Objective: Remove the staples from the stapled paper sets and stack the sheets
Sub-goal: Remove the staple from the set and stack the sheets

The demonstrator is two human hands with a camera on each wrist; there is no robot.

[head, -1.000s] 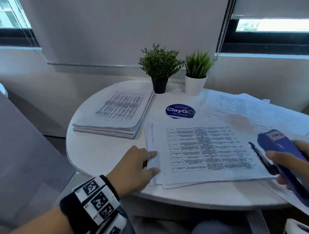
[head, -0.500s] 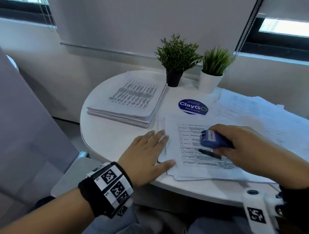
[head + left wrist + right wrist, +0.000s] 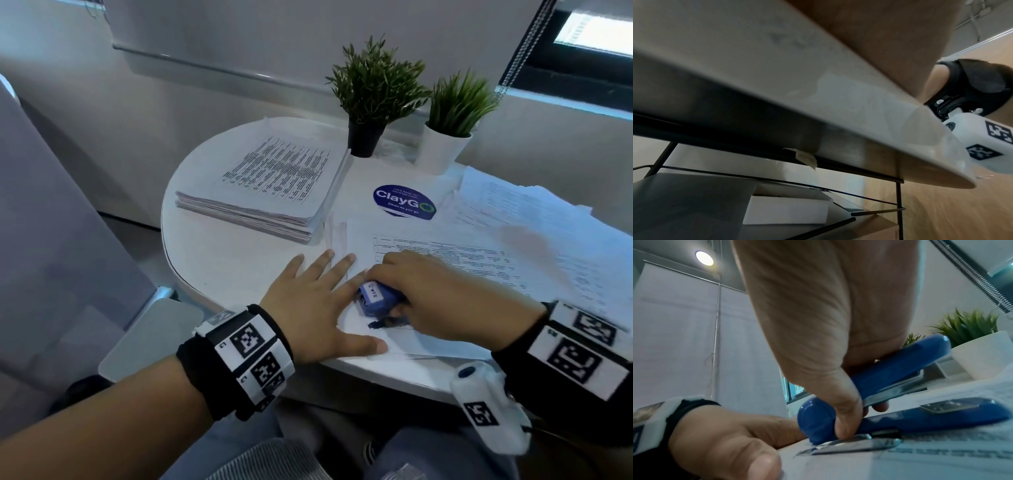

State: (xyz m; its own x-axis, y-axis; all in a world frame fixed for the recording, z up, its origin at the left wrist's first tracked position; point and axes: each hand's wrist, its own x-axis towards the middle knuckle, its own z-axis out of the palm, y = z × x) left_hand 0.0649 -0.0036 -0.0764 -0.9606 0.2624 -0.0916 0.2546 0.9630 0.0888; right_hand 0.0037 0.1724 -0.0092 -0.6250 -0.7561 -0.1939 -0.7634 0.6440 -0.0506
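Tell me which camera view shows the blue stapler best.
Right wrist view: the blue stapler fills the frame, its metal tail on the paper. The head view shows only its rear end under the right hand. Left wrist view shows none.

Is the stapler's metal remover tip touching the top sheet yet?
Touching. The right wrist view shows the stapler, gripped by the right hand, with its metal tip flat on the top sheet.

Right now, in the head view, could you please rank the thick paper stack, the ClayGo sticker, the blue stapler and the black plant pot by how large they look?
1. Thick paper stack, clearly largest.
2. ClayGo sticker.
3. Black plant pot and blue stapler: unsure, since the right hand hides much of the stapler and it lies nearer the camera.
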